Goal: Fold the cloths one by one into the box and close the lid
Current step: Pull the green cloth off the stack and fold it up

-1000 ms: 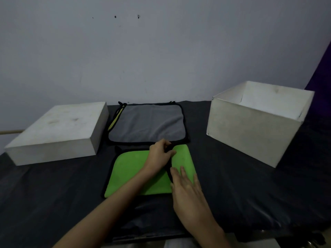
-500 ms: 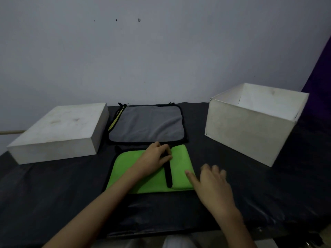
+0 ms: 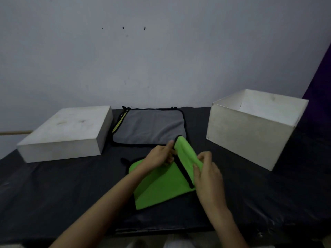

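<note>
A folded green cloth [image 3: 157, 185] with black trim is partly raised off the black table, its right end lifted. My left hand [image 3: 159, 156] pinches its upper edge near the black seam. My right hand [image 3: 206, 169] grips the cloth's right fold from below. Behind them a grey cloth [image 3: 148, 127] with black trim lies flat, with a yellow-edged one under it. The open white box [image 3: 250, 133] stands at the right, apart from both hands. The white lid [image 3: 62, 133] rests upside on the table at the left.
The black table sheet [image 3: 53, 190] runs to the front edge near my body. A plain wall rises right behind the cloths. A dark purple curtain [image 3: 320, 83] hangs at the far right, behind the box.
The green cloth lay flat with my left hand pressing it and my right hand beside it. Now both hands hold it and its right end has risen off the table.
</note>
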